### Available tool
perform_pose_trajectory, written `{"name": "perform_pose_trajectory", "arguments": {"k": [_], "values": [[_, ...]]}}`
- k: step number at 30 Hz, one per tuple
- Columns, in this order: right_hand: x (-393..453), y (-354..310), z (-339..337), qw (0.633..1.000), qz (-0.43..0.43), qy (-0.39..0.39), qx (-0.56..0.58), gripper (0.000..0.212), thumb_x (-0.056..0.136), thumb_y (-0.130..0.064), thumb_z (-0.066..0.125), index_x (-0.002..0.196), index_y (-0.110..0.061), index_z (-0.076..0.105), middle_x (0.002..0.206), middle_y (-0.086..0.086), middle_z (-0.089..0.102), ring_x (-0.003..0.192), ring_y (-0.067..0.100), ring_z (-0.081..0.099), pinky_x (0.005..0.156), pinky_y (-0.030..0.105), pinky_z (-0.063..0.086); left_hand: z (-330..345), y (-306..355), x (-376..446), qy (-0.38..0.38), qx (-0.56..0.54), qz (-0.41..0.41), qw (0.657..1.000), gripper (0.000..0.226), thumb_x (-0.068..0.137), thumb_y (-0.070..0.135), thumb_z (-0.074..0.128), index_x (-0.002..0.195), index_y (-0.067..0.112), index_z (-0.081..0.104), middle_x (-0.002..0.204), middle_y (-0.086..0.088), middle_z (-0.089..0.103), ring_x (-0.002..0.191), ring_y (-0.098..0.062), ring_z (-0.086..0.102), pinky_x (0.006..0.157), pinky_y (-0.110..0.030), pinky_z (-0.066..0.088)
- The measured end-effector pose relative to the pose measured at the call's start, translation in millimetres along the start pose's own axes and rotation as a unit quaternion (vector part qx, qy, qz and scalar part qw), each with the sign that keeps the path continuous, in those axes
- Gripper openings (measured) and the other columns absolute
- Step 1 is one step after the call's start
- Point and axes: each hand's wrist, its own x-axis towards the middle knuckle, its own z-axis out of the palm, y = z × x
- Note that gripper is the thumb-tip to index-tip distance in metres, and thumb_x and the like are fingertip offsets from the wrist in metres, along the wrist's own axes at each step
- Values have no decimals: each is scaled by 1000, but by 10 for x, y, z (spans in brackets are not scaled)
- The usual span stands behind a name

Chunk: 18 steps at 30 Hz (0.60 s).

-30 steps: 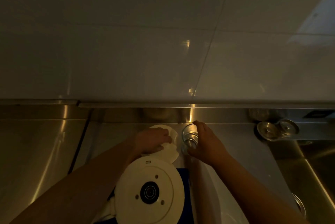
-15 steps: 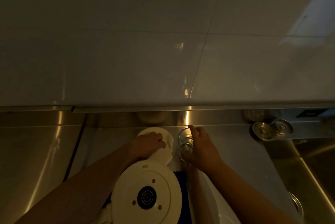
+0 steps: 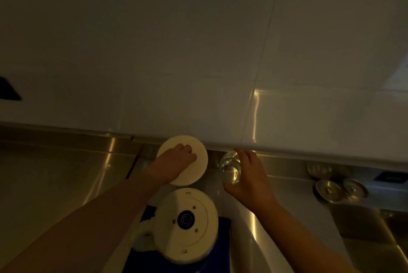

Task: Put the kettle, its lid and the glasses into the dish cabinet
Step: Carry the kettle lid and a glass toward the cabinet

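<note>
A white kettle (image 3: 187, 226) stands upside down on a blue cloth (image 3: 223, 248), its round base with a dark centre socket facing me. Just beyond it my left hand (image 3: 176, 162) grips the round white lid (image 3: 198, 157), raised toward the cabinet's lower edge. To the right my right hand (image 3: 247, 175) holds a clear glass (image 3: 229, 169) with fingers curled round it, also lifted close to that edge. The closed white cabinet doors (image 3: 198, 51) fill the upper view.
A steel counter (image 3: 66, 180) runs left and right under the cabinet. Two round metal lids or strainers (image 3: 329, 191) lie at the right by a sink basin (image 3: 375, 239). A dim glass shape (image 3: 318, 169) stands behind them.
Both hands have risen from the counter, carrying the lid and the glass up toward the cabinet's bottom edge. The view has tilted and shifted.
</note>
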Motion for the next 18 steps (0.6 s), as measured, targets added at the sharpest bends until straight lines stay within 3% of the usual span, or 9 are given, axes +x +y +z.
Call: {"name": "perform_pose_trajectory", "arguments": {"k": [7, 11, 18], "values": [[-117, -604, -425, 991, -122, 26, 44, 92, 66, -35, 81, 141, -17, 32, 136, 5, 37, 119, 18, 42, 87, 24, 42, -554, 60, -912, 61, 65, -125, 988, 59, 82, 12, 60, 135, 16, 34, 138, -12, 33, 122, -31, 35, 87, -44, 45], [-244, -1001, -358, 979, -193, -6, 68, 96, 64, -37, 82, 142, -20, 28, 140, 6, 33, 124, 20, 38, 92, 26, 40, -614, 186, -1605, 56, 79, -198, 975, 54, 86, 11, 54, 135, 13, 33, 138, -15, 33, 120, -33, 37, 85, -43, 46], [-684, -1979, 194, 944, -288, -93, 131, 94, 65, -33, 81, 143, -18, 30, 137, 7, 36, 122, 21, 39, 93, 25, 36, -316, 225, -3101, 6, 74, -287, 955, 56, 88, 18, 55, 139, 14, 31, 143, -13, 31, 126, -32, 35, 94, -45, 43]]}}
